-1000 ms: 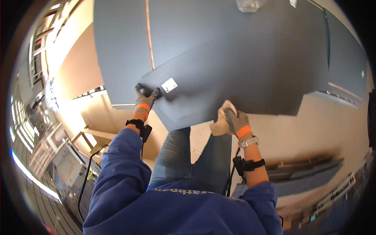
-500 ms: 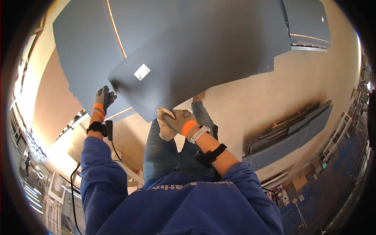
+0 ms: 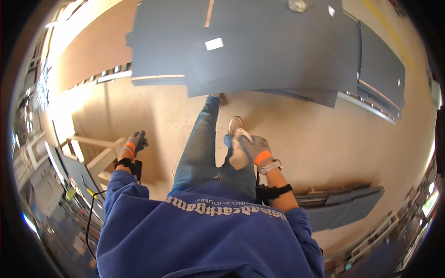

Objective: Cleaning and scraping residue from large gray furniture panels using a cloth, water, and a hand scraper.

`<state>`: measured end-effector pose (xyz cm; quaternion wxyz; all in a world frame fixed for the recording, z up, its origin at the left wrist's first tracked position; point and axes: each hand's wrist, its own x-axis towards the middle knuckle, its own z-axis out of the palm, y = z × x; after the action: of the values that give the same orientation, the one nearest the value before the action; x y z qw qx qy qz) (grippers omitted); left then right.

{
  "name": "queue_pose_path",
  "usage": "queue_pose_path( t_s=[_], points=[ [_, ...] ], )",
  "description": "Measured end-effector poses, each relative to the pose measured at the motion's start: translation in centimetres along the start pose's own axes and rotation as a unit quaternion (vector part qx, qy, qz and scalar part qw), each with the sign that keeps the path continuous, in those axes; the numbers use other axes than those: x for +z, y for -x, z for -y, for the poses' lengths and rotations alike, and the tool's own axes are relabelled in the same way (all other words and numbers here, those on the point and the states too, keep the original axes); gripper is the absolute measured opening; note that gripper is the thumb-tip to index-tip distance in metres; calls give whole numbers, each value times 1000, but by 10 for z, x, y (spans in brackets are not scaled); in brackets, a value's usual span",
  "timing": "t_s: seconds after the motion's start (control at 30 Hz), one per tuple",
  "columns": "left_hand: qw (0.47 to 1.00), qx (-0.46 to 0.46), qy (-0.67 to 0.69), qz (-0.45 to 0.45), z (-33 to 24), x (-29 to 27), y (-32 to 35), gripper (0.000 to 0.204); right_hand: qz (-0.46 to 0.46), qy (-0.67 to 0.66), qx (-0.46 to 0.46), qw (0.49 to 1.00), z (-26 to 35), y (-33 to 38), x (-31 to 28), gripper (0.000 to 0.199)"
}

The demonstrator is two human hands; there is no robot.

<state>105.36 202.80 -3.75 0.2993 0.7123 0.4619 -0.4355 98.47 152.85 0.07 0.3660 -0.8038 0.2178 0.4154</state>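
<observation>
My right hand (image 3: pixel 257 148), in a grey glove with an orange cuff, is closed round a crumpled off-white cloth (image 3: pixel 238 153) in front of my legs. Away to the left, my left hand (image 3: pixel 135 142) wears a matching glove. It hangs in the air with its fingers loosely apart and nothing in them. Beyond my feet a large dark grey sheet (image 3: pixel 273 60) lies flat over other grey sheets. A white label (image 3: pixel 214 44) is stuck near its left end. Its near edge is well out of reach of both hands.
A wooden frame (image 3: pixel 99 157) stands close to my left hand. More grey panels (image 3: pixel 345 211) are stacked low on the right. A brown board (image 3: pixel 95 41) lies at the far left, and a round clear object (image 3: pixel 297 5) sits on the far part of the sheet.
The sheet's near left corner, bent up before, now lies flat. My left hand has moved away from it, down and left. The view has shifted; the cloth stays in my right hand.
</observation>
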Motion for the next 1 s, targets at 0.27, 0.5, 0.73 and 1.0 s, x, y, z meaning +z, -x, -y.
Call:
queue_pose_path(
  t_s=[0.27, 0.5, 0.73, 1.0],
  points=[
    [974, -12, 227, -12, 194, -8, 69, 29, -77, 172, -234, 954, -82, 57, -1, 41],
    [923, -40, 205, -324, 265, -74, 104, 71, 124, -370, -196, 900, 1, 22, 42, 21],
    [813, -134, 326, -464, 408, -119, 110, 75, 23, -113, -165, 979, 177, 36, 121, 37],
    [774, -35, 253, -580, 498, -322, 15, 53, 22, -28, -126, 991, 274, 62, 301, 52]
  ],
)
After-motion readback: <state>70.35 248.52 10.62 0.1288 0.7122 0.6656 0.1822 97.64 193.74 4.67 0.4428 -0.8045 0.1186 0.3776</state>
